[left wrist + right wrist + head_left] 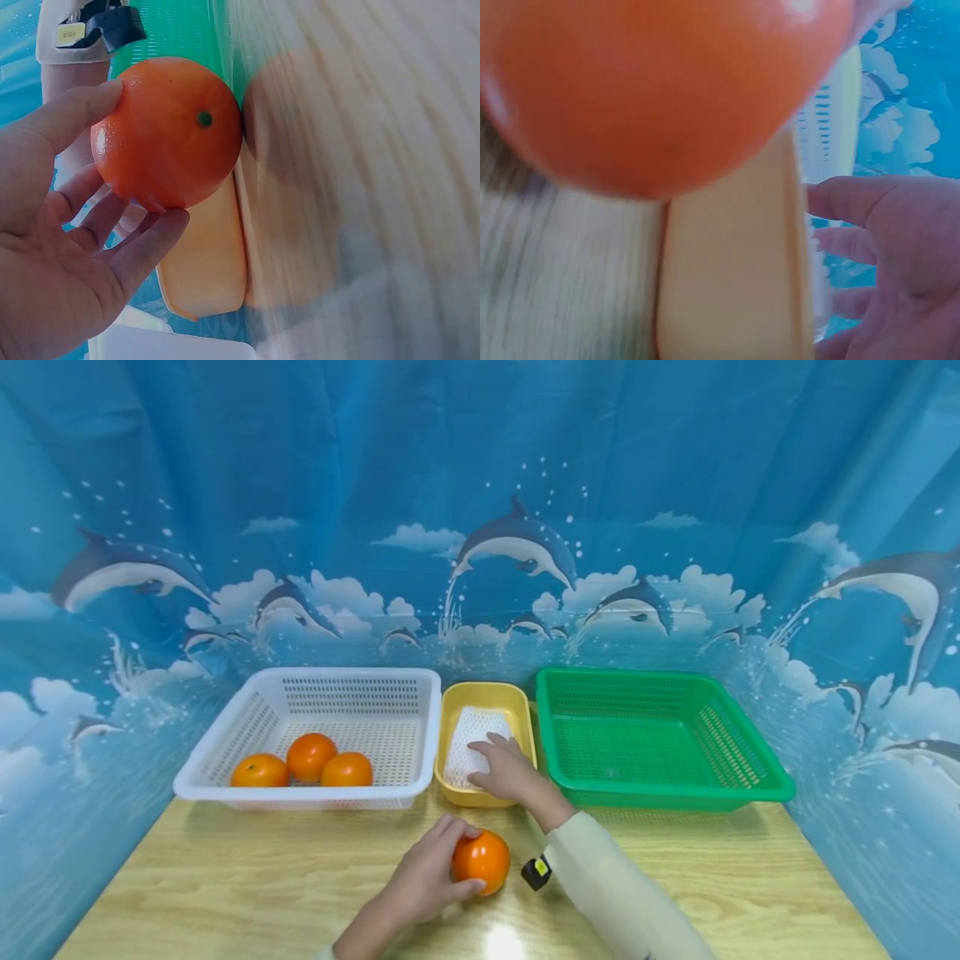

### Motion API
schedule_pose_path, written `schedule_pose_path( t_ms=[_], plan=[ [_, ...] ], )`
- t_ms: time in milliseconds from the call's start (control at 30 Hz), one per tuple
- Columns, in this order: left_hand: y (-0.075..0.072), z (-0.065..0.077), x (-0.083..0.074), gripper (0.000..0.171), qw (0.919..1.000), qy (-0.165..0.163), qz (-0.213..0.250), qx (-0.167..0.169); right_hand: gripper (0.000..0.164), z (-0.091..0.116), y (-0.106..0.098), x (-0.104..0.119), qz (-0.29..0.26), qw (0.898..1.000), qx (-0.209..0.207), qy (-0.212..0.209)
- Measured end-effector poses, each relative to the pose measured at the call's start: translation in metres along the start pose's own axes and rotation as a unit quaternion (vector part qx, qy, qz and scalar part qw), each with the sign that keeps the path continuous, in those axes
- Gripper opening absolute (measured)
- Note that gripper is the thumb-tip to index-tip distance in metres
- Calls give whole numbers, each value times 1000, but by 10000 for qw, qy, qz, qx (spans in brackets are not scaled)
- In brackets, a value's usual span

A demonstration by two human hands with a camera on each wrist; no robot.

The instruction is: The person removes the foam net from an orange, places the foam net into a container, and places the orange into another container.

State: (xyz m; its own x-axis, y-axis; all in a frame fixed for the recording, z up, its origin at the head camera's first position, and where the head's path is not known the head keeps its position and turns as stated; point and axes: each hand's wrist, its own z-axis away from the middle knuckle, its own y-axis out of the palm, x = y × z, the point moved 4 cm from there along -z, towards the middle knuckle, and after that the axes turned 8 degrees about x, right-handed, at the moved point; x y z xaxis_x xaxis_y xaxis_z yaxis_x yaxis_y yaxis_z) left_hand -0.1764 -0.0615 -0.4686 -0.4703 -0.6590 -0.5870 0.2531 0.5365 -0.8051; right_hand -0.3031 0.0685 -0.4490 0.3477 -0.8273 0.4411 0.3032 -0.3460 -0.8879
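Observation:
On the table's near middle, my left hand (431, 875) holds an orange (483, 862), thumb on the near side and fingers over the far side. The left wrist view shows the orange (169, 135) between thumb and fingertips, its small green stem spot facing the camera. My right hand (506, 770) reaches into the small yellow basket (487, 691), fingers spread over white foam netting (465, 743). In the right wrist view, the fingers of the right hand (922, 240) are loosely extended past the basket's rim, and the orange fills the top of the picture.
A white basket (360, 683) at the left holds three oranges (311, 757). At the right stands a green basket (622, 675). A small black device with a yellow label (536, 872) sits by the right sleeve (615, 885). Behind hangs a blue dolphin curtain (420, 460).

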Motion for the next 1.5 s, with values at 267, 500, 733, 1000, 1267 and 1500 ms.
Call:
schedule_pose_path(
  t_ms=[267,500,733,1000,1267,1500],
  plan=[
    [-2,0,1,51,10000,-17,53,-58,62,9,-19,22,-485,9969,-512,-350],
    [-1,2,1,51,10000,4,36,-30,70,3,-25,38,-90,9985,-340,-411],
    [-3,2,2,50,10000,3,18,-5,80,-9,-21,49,-94,9976,-3,-691],
    [-1,2,3,51,9999,-1,144,-6,85,-20,-14,51,-172,9961,398,-763],
    [3,3,3,49,9995,-23,297,-131,84,-23,-8,48,-74,9950,521,-845],
    [7,3,-2,49,9988,-7,485,-102,85,-23,-7,48,-122,9947,615,-821]
  ],
)
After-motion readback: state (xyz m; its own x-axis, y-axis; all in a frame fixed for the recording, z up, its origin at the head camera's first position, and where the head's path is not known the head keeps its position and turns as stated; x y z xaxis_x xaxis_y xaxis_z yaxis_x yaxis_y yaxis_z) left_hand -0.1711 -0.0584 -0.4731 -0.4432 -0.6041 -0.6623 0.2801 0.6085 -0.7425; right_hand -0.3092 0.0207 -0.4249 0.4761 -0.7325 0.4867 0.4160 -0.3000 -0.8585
